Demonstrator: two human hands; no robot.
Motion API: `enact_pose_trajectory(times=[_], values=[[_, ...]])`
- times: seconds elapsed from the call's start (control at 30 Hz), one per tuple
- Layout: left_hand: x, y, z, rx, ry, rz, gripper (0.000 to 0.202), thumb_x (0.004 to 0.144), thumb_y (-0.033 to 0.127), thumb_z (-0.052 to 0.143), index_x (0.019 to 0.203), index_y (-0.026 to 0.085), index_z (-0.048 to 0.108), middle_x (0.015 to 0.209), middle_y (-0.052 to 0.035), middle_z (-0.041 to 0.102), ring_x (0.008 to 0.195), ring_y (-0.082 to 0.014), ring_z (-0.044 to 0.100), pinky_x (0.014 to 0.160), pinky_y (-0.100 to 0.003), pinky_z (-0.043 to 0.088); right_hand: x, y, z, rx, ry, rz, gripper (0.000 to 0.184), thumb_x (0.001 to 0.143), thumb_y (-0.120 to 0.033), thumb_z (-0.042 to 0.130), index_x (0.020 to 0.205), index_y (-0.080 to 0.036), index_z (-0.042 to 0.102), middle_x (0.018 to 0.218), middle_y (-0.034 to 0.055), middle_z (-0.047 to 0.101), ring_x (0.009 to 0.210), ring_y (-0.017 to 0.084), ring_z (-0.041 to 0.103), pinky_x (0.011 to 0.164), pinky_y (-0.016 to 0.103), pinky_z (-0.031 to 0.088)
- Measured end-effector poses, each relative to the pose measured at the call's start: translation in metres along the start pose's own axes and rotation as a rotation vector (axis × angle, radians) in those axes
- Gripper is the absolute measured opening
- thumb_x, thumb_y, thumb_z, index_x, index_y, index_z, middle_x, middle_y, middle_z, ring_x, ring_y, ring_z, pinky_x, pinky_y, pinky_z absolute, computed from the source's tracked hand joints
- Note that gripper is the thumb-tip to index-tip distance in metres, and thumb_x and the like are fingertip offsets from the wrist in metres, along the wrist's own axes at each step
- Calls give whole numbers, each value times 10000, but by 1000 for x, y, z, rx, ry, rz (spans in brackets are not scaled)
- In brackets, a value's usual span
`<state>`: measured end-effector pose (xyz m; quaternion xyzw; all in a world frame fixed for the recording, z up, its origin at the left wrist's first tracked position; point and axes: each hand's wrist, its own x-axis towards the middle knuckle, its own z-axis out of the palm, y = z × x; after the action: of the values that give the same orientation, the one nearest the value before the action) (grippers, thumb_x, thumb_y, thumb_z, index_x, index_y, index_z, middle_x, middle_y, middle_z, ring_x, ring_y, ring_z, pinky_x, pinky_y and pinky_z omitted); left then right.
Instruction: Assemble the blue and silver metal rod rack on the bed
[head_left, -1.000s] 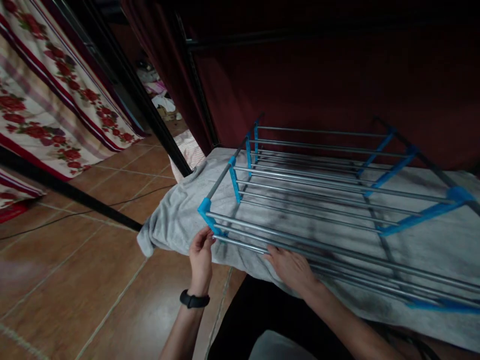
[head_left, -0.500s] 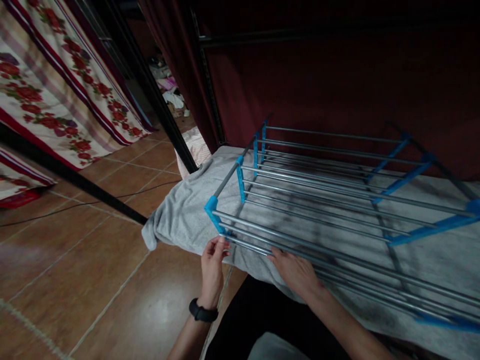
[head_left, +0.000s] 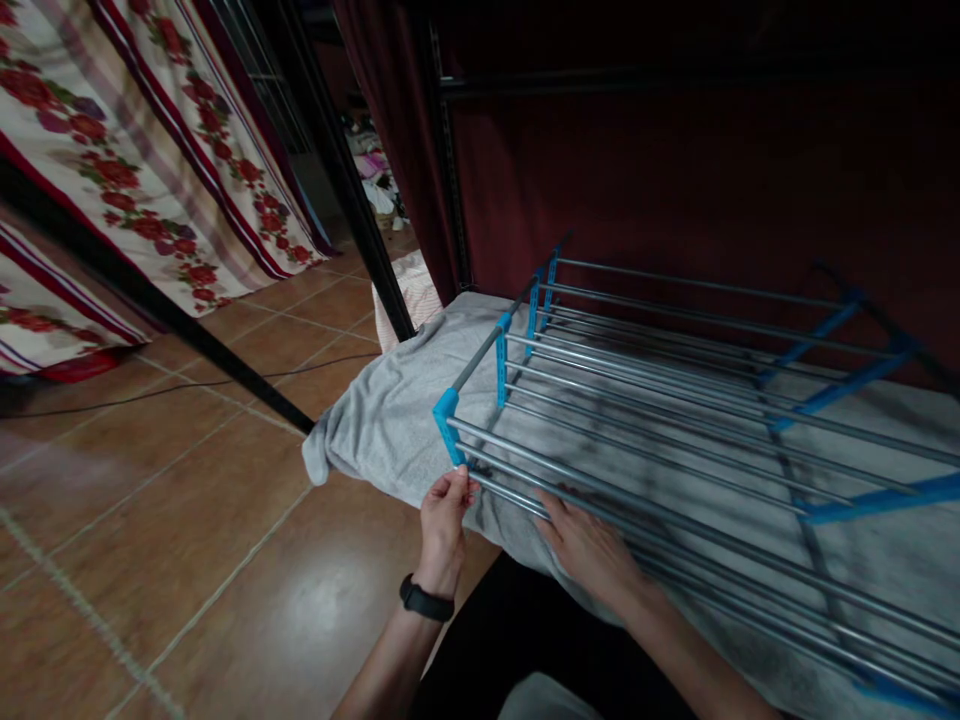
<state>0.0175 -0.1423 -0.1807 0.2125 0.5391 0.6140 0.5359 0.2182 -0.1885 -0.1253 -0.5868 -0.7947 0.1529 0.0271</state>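
A shoe rack (head_left: 600,345) of silvery metal tubes and blue plastic connectors lies on a grey blanket (head_left: 390,420). At its near left corner, my left hand (head_left: 445,510) pinches the end of the lowest front tube, with the thumb against the blue connector (head_left: 448,424). My right hand (head_left: 585,548) is farther along the same tube. Its fingers are wrapped round the tube and partly hidden by it. My left wrist wears a black band (head_left: 426,600).
Black metal posts (head_left: 360,210) rise at the left of the blanket-covered surface. Behind the rack hangs a dark red curtain (head_left: 637,190). Beyond the brown tiled floor (head_left: 202,520) hangs a floral curtain (head_left: 150,170). A thin cable (head_left: 202,385) crosses the floor.
The view has shifted, so the scene sits farther right. My left fingers have closed more tightly at the rack's corner. My right hand keeps its place on the tube.
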Motion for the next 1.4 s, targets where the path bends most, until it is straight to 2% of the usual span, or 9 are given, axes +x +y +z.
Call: enact_pose_trajectory(times=[0.2, 0.43, 0.6, 0.73, 0.87, 1.0, 1.13, 1.23, 1.4], values=[[2, -3, 0, 48, -23, 71, 477, 609, 584, 857, 669, 154, 661, 595, -4, 615, 546, -89, 494, 563, -215, 391, 45, -29, -2, 208, 26, -171, 433, 1032, -293, 344, 1425, -177, 485, 1321, 126, 645, 1173, 244, 639, 952, 324, 494], [6, -6, -5, 85, -21, 99, 445, 639, 551, 848, 703, 157, 651, 663, -3, 612, 597, -105, 513, 596, -229, 421, 87, -38, 15, 303, 32, -279, 444, 999, -280, 448, 1437, -216, 478, 1264, 80, 681, 1214, 213, 611, 1026, 325, 465], [10, -6, -16, 21, 45, 182, 407, 717, 483, 812, 966, 191, 676, 959, -33, 668, 861, -156, 621, 757, -260, 491, 86, -40, 17, 266, 84, -363, 460, 1007, -218, 416, 1465, -259, 452, 1347, 52, 637, 1208, 192, 615, 1039, 327, 472], [23, 10, -19, 61, -22, 272, 396, 838, 524, 661, 1071, 206, 702, 1159, -82, 679, 1080, -205, 624, 891, -287, 486, 87, -41, 16, 279, 54, -348, 490, 1011, -215, 404, 1498, -268, 424, 1356, 48, 639, 1214, 177, 619, 1069, 333, 467], [41, 32, -3, 176, -166, 307, 440, 865, 592, 574, 767, 187, 715, 848, -72, 705, 810, -203, 622, 804, -307, 501, 91, -42, 15, 308, 61, -339, 479, 1011, -263, 436, 1488, -220, 452, 1402, 81, 605, 1308, 193, 554, 1140, 354, 408], [52, 38, 15, 237, -159, 296, 474, 857, 553, 578, 521, 219, 592, 556, -42, 584, 573, -190, 495, 616, -324, 467, 94, -45, 14, 281, 40, -317, 408, 1008, -280, 476, 1409, -228, 524, 1417, 73, 593, 1297, 204, 562, 1124, 362, 422], [57, 30, 21, 225, -121, 293, 459, 898, 470, 483, 514, 233, 567, 527, -36, 556, 553, -199, 484, 582, -328, 448, 96, -51, 15, 193, 62, -311, 384, 999, -221, 476, 1378, -186, 525, 1396, 106, 603, 1295, 209, 562, 1108, 357, 432], [61, 25, 18, 225, -86, 296, 293, 809, 342, 598, 537, 233, 588, 571, -29, 577, 605, -202, 503, 635, -323, 462, 98, -55, 15, 136, 83, -293, 397, 988, -194, 462, 1381, -161, 508, 1343, 128, 632, 1211, 217, 617, 1058, 352, 474], [67, 24, 16, 215, -62, 265, 181, 718, 221, 654, 550, 236, 588, 589, -21, 570, 630, -206, 512, 685, -331, 475, 98, -60, 10, 129, 102, -259, 313, 1016, -328, 473, 1288, -205, 567, 1235, 85, 687, 1102, 206, 662, 987, 322, 516]])
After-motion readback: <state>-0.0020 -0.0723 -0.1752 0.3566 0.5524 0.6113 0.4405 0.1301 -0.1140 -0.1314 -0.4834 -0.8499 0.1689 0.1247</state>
